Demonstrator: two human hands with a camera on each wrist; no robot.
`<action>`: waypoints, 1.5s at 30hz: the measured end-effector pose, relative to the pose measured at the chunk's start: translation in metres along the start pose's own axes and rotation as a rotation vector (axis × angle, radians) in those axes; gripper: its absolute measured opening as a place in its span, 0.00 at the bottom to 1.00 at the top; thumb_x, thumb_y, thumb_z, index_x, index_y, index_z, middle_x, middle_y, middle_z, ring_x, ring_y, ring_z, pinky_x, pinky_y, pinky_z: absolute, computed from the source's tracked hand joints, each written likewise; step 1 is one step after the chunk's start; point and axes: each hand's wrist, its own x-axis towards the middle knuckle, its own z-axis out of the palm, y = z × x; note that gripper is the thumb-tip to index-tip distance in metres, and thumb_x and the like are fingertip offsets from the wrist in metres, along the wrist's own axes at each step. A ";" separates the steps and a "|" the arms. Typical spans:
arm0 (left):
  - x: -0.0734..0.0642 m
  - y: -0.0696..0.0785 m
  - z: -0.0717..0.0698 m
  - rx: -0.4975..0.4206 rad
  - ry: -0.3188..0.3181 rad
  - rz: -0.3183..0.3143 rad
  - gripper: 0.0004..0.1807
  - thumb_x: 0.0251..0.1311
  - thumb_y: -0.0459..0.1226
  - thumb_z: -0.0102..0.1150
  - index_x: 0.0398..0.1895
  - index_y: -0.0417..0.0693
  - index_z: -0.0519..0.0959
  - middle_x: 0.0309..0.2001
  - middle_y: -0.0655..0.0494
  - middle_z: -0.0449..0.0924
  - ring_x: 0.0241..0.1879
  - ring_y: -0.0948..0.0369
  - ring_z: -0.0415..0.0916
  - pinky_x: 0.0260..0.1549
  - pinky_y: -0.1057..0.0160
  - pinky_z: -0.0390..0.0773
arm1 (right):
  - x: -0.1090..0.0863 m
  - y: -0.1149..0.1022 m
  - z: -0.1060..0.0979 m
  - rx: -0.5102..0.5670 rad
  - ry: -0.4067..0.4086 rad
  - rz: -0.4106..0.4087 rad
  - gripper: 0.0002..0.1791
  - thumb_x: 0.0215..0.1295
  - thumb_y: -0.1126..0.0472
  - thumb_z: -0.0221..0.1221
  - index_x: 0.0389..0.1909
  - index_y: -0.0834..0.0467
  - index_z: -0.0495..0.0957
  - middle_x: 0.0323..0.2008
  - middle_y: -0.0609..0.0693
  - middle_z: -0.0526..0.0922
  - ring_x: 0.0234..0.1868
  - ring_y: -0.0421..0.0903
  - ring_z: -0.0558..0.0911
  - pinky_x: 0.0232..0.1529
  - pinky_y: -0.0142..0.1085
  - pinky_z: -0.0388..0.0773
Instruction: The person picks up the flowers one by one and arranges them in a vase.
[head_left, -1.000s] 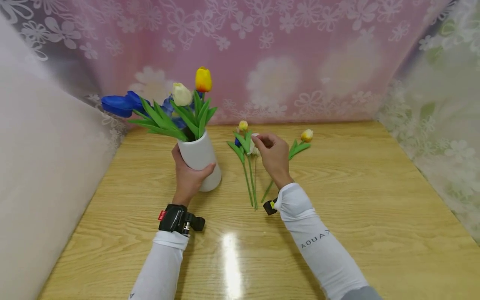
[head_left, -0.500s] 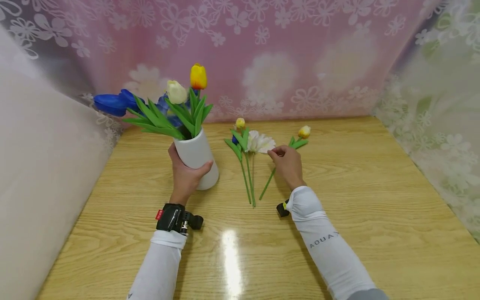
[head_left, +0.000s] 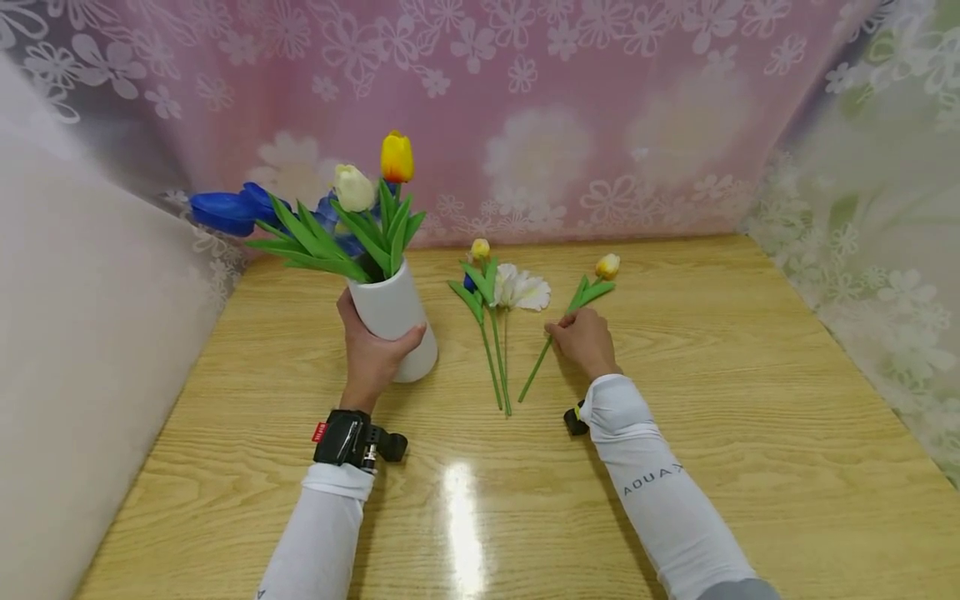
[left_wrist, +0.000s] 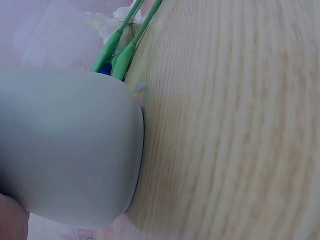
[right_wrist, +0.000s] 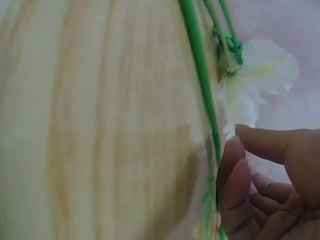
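Observation:
My left hand [head_left: 375, 354] grips a white vase [head_left: 393, 321], thumb across its front. The vase leans left and its base is close to the table in the left wrist view [left_wrist: 75, 145]. Out of it stand a yellow-orange tulip [head_left: 397, 157], a cream tulip [head_left: 354, 188] and blue flowers [head_left: 225, 213] with green leaves. My right hand [head_left: 588, 342] is at the green stem of a yellow-and-white tulip [head_left: 607, 267] lying on the table. In the right wrist view, thumb and fingers are slightly apart, with fingertips right beside the stem [right_wrist: 202, 80].
Between vase and right hand lie a white flower [head_left: 521, 288] and a small yellow tulip [head_left: 480, 248], with a bit of blue bloom [head_left: 469, 282] among the leaves. A pink flowered curtain [head_left: 540, 125] hangs behind the wooden table [head_left: 712, 400]; a pale wall [head_left: 90, 333] flanks it.
My right hand has left the white flower, now lying spread on the table, and moved right and nearer to the tulip's stem. My left hand keeps holding the vase.

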 end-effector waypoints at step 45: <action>-0.001 0.000 -0.001 0.013 -0.001 0.008 0.53 0.44 0.29 0.72 0.70 0.46 0.47 0.57 0.43 0.64 0.51 0.52 0.67 0.50 0.52 0.67 | -0.015 0.005 -0.047 0.627 -0.034 -0.080 0.18 0.65 0.63 0.60 0.48 0.74 0.75 0.33 0.55 0.83 0.32 0.44 0.85 0.39 0.37 0.80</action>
